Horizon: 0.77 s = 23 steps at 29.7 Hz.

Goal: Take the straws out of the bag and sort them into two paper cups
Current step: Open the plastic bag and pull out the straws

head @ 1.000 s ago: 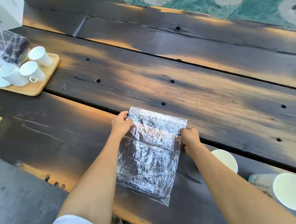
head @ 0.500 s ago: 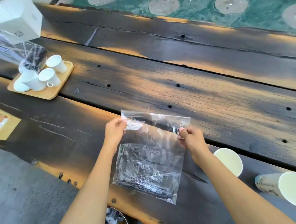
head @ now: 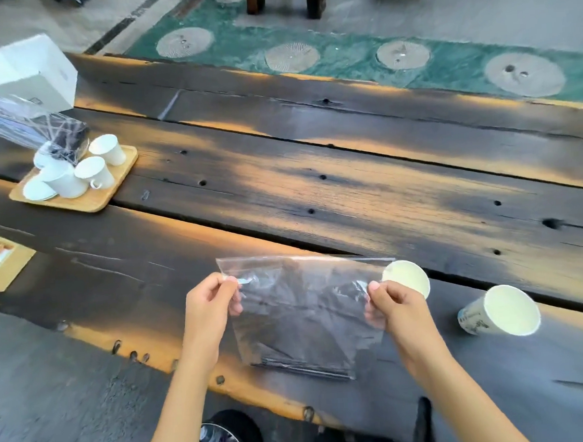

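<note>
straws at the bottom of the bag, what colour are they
Black: the straws show as dark rods through the clear bag, in the head view.

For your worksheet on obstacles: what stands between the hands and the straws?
The clear bag. The straws lie along its bottom, while the left hand and right hand pinch its upper sides.

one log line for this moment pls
left hand: pinching bag top | right hand: pinching bag top | straws: inside, at bottom | paper cups: no straws
</note>
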Motion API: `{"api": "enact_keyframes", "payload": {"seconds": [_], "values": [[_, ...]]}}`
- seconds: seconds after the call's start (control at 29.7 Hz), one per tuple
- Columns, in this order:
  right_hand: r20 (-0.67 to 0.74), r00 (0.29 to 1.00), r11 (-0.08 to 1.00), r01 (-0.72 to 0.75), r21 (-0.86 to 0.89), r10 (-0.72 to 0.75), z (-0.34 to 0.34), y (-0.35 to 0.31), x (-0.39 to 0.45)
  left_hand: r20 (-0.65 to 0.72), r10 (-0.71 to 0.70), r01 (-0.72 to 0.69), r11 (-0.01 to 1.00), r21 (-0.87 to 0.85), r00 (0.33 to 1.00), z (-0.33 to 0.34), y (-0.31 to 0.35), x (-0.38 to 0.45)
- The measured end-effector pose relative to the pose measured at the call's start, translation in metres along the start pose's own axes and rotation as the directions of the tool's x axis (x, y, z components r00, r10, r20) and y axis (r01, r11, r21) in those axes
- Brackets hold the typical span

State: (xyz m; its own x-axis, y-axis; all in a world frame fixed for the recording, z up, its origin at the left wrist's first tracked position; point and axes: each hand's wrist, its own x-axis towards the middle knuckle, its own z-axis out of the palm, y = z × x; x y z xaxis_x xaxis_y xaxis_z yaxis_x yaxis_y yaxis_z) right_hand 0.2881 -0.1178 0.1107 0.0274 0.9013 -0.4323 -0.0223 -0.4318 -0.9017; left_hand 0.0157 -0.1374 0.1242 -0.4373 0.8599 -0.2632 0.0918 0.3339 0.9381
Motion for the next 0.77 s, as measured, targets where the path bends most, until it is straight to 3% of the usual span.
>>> {"api": "enact_keyframes", "payload": {"seconds": [0.3,0.5,0.77], "values": [[-0.208,0.971,0.99,0.132,0.045,-0.12,-0.073,-0.027,-0.068,0.264,0.126,-0.12,0.992,-0.037,0.956,0.036,0.037,-0.05],[-0.311,0.937,0.971,0.208,0.121,-0.162,-0.11,-0.042,-0.09,0.363,0.164,-0.13,0.985,-0.116,0.917,0.057,0.054,-0.062],[-0.365,0.918,0.952,0.24,0.191,-0.158,-0.138,-0.05,-0.119,0.372,0.261,-0.149,0.941,-0.303,0.891,0.076,0.081,-0.091]]}}
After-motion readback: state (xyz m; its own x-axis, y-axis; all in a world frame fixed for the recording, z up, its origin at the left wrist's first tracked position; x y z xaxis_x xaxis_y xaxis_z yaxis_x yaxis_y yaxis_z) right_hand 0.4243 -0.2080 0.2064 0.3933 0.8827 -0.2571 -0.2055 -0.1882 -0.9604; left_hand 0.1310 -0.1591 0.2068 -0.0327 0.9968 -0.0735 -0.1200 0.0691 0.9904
